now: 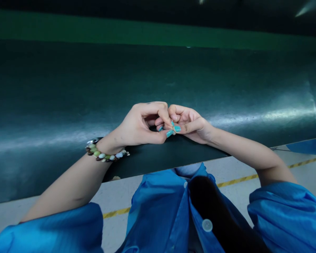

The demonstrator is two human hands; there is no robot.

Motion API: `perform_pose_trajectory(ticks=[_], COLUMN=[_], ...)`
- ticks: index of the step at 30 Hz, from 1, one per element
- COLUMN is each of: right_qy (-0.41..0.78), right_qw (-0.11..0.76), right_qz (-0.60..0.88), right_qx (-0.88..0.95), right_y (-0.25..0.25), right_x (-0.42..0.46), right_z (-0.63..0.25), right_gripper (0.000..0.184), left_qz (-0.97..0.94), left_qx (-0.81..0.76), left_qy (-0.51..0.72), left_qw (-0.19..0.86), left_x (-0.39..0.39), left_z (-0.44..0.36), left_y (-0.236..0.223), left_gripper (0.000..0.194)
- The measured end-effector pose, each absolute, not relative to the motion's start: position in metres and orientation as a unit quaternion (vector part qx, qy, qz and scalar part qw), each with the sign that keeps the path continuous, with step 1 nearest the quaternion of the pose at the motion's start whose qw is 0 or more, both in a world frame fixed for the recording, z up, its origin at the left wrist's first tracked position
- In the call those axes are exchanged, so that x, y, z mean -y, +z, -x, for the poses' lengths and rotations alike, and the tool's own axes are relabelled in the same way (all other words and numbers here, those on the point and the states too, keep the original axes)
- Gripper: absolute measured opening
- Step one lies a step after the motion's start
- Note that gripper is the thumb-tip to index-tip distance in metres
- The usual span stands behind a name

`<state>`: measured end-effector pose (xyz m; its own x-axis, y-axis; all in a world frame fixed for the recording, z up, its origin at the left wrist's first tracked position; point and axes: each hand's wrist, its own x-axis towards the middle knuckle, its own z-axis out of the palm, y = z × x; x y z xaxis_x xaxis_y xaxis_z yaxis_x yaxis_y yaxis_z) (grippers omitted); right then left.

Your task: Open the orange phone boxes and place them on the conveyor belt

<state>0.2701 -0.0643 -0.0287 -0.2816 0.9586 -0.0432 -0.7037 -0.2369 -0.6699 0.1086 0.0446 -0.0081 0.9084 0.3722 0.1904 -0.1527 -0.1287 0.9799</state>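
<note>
Meeting at the fingertips (pixel 177 129), the left hand (pixel 139 127) and right hand (pixel 192 123) are curled inward over the bench (pixel 158 77), near its front edge; whether a small thing is pinched there cannot be told. Such close fingerwork is probably best steadied by light, even pressure, with the beaded bracelet (pixel 101 155) kept clear.

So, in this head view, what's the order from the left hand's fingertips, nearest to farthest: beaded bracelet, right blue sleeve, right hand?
1. Right hand: to the right, touching the left hand.
2. Beaded bracelet: behind, around the left wrist.
3. Right blue sleeve: farthest, at the picture's lower right.
</note>
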Motion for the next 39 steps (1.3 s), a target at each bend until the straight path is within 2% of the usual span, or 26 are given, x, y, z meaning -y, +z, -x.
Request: perform_pose_trajectory(ticks=[7, 16, 39], right_qy=[0.754, 0.755, 0.759], right_qw=[0.563, 0.557, 0.568], right_qz=[0.200, 0.221, 0.175], right_qx=[0.275, 0.265, 0.264], right_y=[-0.0270, -0.0276, -0.0275], right_x=[0.0631, 0.0635, 0.0628], right_z=[-0.2694, -0.2704, -0.2694], right_gripper=[0.028, 0.034, 0.027], left_qz=[-0.709, -0.718, -0.704], left_qx=[-0.064, -0.084, -0.067], left_qy=[0.227, 0.224, 0.237], left_qw=[0.664, 0.654, 0.666], left_x=[-0.0430, -0.0419, -0.0416], left_z=[-0.1093, -0.1074, -0.1087], left_y=[-0.0118, -0.0114, -0.0128], left_gripper=[0.017, 0.016, 0.016])
